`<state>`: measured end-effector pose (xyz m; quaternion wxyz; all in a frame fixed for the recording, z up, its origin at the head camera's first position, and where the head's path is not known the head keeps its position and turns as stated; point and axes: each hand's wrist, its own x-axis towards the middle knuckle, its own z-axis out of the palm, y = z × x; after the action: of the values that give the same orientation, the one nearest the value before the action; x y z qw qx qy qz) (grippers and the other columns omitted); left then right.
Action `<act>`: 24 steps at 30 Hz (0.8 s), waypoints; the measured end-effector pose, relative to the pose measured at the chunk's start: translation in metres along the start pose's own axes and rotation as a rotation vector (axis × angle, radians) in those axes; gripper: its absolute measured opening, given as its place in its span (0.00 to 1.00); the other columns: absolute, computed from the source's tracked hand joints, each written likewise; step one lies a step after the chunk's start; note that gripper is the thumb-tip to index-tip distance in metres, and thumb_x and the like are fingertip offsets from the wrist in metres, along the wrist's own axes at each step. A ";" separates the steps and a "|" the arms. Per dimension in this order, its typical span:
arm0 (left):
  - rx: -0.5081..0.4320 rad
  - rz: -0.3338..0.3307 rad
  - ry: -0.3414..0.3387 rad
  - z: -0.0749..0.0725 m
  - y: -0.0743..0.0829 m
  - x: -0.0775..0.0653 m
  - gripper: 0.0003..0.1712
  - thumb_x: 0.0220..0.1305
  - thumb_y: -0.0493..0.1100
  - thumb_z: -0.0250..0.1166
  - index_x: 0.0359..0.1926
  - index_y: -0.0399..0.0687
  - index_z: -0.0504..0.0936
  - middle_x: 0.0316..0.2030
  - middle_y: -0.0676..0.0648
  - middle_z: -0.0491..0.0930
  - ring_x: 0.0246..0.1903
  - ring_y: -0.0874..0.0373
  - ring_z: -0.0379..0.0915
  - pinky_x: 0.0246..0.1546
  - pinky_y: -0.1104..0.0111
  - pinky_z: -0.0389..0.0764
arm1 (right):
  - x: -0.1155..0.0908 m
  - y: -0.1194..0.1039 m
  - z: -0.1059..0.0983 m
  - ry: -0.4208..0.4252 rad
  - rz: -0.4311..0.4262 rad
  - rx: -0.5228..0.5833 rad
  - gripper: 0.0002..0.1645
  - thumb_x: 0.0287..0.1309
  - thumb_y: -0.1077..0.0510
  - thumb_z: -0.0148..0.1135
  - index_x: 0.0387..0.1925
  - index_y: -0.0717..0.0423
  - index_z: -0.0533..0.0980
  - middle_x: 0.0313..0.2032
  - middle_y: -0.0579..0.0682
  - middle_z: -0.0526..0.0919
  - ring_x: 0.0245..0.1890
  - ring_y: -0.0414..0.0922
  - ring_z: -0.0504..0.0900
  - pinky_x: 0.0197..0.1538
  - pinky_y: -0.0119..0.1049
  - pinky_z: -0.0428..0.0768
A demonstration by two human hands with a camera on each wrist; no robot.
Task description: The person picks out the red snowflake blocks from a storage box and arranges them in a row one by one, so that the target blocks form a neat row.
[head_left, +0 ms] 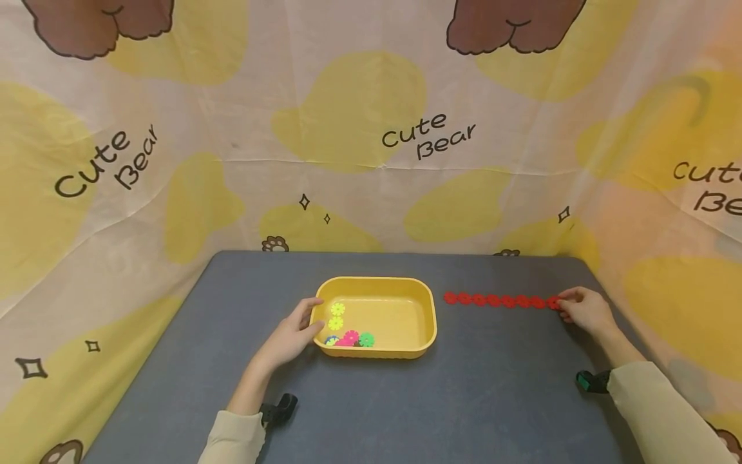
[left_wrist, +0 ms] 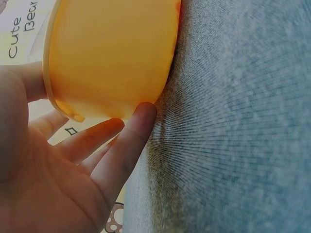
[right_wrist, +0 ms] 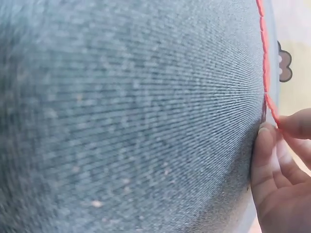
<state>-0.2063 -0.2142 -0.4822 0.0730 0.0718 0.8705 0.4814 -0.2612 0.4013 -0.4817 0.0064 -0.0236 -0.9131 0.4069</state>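
A yellow plastic basin (head_left: 429, 325) stands on the table, and my left hand (head_left: 292, 335) grips its left end. In the left wrist view the thumb hooks over the basin's rim (left_wrist: 47, 53) while fingertips lie against the outer wall. Inside the basin's left part are several flower-shaped discs: yellow (head_left: 337, 323), pink (head_left: 351, 337), green (head_left: 366, 339) and a partly hidden blue one. To the right, a row of linked red flower discs (head_left: 493, 300) stretches across the table. My right hand (head_left: 588, 312) pinches the row's right end, which tilts slightly up off the table in the right wrist view.
The dark grey-blue table (head_left: 464, 406) ends at a rounded back edge. A printed cloth (head_left: 348, 116) with yellow patches and lettering hangs behind it and along both sides. Each wrist carries a black strapped camera (head_left: 281, 409).
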 end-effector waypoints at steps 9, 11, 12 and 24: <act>0.044 0.021 0.036 -0.003 0.004 -0.002 0.31 0.74 0.46 0.62 0.73 0.50 0.64 0.71 0.34 0.65 0.67 0.34 0.67 0.62 0.43 0.72 | -0.007 -0.012 0.002 0.013 -0.030 -0.026 0.21 0.73 0.59 0.55 0.53 0.76 0.74 0.37 0.62 0.85 0.26 0.41 0.84 0.30 0.36 0.85; 0.051 0.036 0.042 -0.006 0.004 -0.002 0.32 0.74 0.45 0.62 0.74 0.50 0.63 0.70 0.34 0.66 0.66 0.34 0.68 0.61 0.43 0.72 | -0.009 -0.020 0.003 0.009 -0.050 -0.028 0.21 0.73 0.58 0.55 0.52 0.76 0.75 0.37 0.64 0.85 0.27 0.42 0.84 0.30 0.36 0.84; 0.054 0.043 0.044 -0.007 0.005 -0.001 0.32 0.74 0.45 0.62 0.74 0.50 0.62 0.70 0.34 0.66 0.66 0.34 0.69 0.61 0.43 0.73 | -0.010 -0.024 0.004 0.005 -0.059 -0.030 0.20 0.73 0.58 0.56 0.52 0.75 0.75 0.38 0.65 0.85 0.27 0.43 0.84 0.31 0.36 0.84; 0.140 0.035 0.040 -0.023 0.010 -0.002 0.33 0.77 0.49 0.57 0.77 0.49 0.57 0.68 0.34 0.68 0.61 0.39 0.74 0.51 0.50 0.82 | -0.024 -0.075 0.035 -0.082 -0.162 -0.023 0.20 0.73 0.55 0.59 0.54 0.69 0.76 0.40 0.64 0.84 0.34 0.54 0.85 0.37 0.43 0.85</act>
<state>-0.2084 -0.2282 -0.4609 0.0419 0.0821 0.9019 0.4220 -0.2408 0.3241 -0.4495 0.0016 0.0673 -0.9162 0.3950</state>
